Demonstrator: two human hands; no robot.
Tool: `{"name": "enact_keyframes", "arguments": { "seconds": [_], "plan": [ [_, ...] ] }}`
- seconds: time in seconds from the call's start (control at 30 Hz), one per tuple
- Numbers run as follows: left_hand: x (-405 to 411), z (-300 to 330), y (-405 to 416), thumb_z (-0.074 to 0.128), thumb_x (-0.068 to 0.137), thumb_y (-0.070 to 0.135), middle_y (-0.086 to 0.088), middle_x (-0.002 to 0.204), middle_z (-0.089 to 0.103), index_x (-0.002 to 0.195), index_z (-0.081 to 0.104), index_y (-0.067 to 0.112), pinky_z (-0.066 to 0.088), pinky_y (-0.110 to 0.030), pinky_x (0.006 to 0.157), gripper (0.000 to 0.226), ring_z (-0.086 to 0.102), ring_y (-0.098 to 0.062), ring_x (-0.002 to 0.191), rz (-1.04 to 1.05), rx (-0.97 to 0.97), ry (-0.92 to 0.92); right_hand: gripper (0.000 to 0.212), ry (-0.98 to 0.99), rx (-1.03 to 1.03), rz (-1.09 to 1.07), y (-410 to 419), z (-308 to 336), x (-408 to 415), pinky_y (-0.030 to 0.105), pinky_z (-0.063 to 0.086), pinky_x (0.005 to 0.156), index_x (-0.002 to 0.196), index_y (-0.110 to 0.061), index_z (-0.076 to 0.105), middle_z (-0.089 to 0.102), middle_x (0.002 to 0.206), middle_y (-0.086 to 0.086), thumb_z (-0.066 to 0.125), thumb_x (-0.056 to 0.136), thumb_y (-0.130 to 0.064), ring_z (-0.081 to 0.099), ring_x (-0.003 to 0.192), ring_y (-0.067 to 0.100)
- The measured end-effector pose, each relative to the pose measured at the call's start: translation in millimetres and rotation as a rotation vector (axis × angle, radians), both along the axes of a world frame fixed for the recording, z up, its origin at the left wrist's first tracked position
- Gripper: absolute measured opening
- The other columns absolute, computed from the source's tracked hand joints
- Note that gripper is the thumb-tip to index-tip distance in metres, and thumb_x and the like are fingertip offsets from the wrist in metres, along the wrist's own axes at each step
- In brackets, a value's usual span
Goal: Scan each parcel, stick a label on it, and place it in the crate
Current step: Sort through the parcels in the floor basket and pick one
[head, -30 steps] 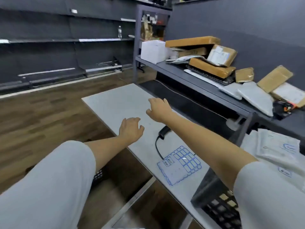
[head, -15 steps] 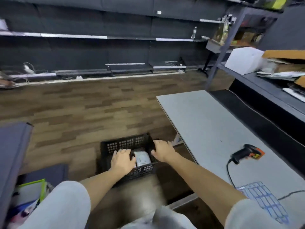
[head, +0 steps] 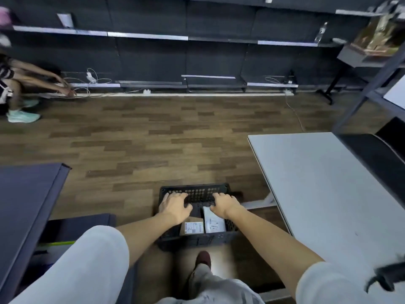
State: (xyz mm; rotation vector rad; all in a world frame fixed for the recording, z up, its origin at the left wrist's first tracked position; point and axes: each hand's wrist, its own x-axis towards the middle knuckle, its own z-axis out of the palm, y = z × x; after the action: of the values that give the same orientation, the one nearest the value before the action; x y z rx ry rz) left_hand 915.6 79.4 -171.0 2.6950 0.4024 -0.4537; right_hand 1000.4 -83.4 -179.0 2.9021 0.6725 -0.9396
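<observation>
The view has swung from the bench (head: 328, 183) down to the crate (head: 195, 239) on the floor, where two labelled parcels (head: 203, 223) now lie, so this placing step looks finished. Both arms reach down over the crate: the left hand (head: 174, 206) and right hand (head: 223, 205) hover palm-down, fingers (head: 177, 195) loosely spread and holding nothing.

A black slotted crate (head: 195, 239) sits on the floor before me, holding a brown parcel (head: 191, 227) beside a white parcel (head: 213, 220), both labelled.
</observation>
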Motion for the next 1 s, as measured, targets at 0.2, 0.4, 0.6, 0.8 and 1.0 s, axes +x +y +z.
{"name": "enact_keyframes", "arguments": {
  "seconds": [0.2, 0.4, 0.6, 0.8, 1.0],
  "plan": [
    [84, -6, 11, 0.038, 0.096, 0.041, -0.005, 0.148, 0.040, 0.143, 0.037, 0.022, 0.007, -0.032, 0.120, 0.051, 0.026, -0.019, 0.142, -0.015, -0.006, 0.066, 0.057, 0.061, -0.039, -0.003, 4, -10, 75, 0.043, 0.029, 0.110, 0.147, -0.012, 0.029, 0.036, 0.148, 0.010, 0.038, 0.099, -0.040, 0.037, 0.135, 0.030],
    [135, -16, 8, 0.037, 0.096, 0.041, -0.004, 0.145, 0.044, 0.142, 0.039, 0.022, 0.006, -0.031, 0.120, 0.049, 0.031, -0.018, 0.139, -0.039, -0.045, 0.088, 0.057, 0.104, -0.078, -0.020, 1, -17, 124, 0.043, 0.030, 0.109, 0.147, -0.012, 0.028, 0.035, 0.149, 0.010, 0.038, 0.099, -0.040, 0.037, 0.135, 0.030],
    [172, -20, 23, 0.038, 0.097, 0.042, -0.005, 0.149, 0.039, 0.143, 0.036, 0.022, 0.006, -0.032, 0.121, 0.051, 0.026, -0.018, 0.142, -0.085, -0.034, 0.106, 0.057, 0.129, -0.085, -0.025, 2, -20, 154, 0.043, 0.031, 0.109, 0.147, -0.012, 0.028, 0.036, 0.148, 0.011, 0.039, 0.099, -0.039, 0.038, 0.134, 0.030],
    [185, -36, 37, 0.036, 0.097, 0.041, -0.004, 0.148, 0.040, 0.144, 0.036, 0.021, 0.004, -0.031, 0.121, 0.051, 0.026, -0.018, 0.142, -0.141, -0.035, 0.137, 0.055, 0.173, -0.098, -0.038, 12, -31, 164, 0.043, 0.031, 0.108, 0.146, -0.012, 0.028, 0.037, 0.146, 0.011, 0.040, 0.099, -0.038, 0.039, 0.133, 0.031],
    [179, -68, 47, 0.038, 0.096, 0.039, -0.002, 0.149, 0.038, 0.143, 0.037, 0.019, 0.003, -0.033, 0.120, 0.051, 0.023, -0.019, 0.143, -0.185, -0.029, 0.183, 0.054, 0.209, -0.119, -0.021, 23, -65, 167, 0.041, 0.032, 0.107, 0.146, -0.014, 0.030, 0.039, 0.145, 0.010, 0.043, 0.098, -0.035, 0.040, 0.132, 0.031]
  ]
}}
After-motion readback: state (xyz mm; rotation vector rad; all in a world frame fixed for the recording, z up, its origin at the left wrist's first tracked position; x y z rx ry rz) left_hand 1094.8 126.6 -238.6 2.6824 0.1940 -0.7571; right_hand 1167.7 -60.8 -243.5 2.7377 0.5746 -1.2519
